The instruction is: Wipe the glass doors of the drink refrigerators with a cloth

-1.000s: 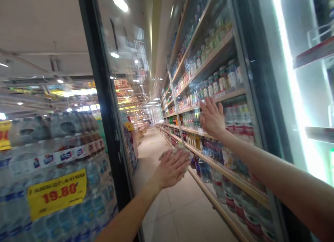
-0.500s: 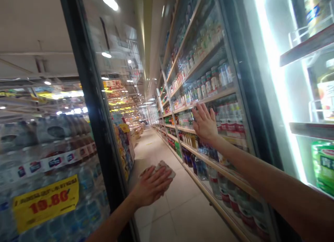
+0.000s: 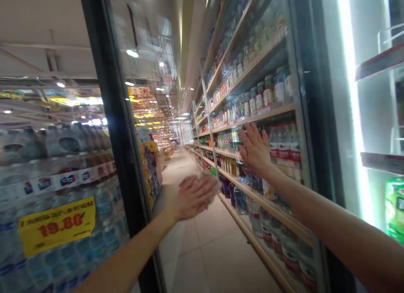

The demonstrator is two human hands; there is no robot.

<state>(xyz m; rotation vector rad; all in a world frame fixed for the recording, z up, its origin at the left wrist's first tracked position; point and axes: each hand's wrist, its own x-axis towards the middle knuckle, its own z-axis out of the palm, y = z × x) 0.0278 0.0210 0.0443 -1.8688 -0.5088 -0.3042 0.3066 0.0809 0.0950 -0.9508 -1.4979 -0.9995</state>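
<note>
A glass door [image 3: 176, 259] with a black frame [image 3: 109, 95] stands before me, and shelves of bottles show through it. My left hand [image 3: 194, 200] lies over a crumpled pale cloth [image 3: 216, 185], pressed to the lower middle of the pane. Motion blurs that hand, and most of the cloth is hidden under the palm and fingers. Higher and to the right, my right hand [image 3: 255, 152] is spread flat against the glass with nothing in it.
Shrink-wrapped water bottles [image 3: 69, 158] with a yellow price sign [image 3: 58, 225] are stacked at the left. On the right are a lit cooler's shelf edges [image 3: 381, 162] and a green package [image 3: 395, 209]. A tiled aisle floor [image 3: 186, 242] shows through the glass.
My left hand has slid up and slightly right over the glass with the cloth. My right hand stays flat on the pane. The view has shifted a little.
</note>
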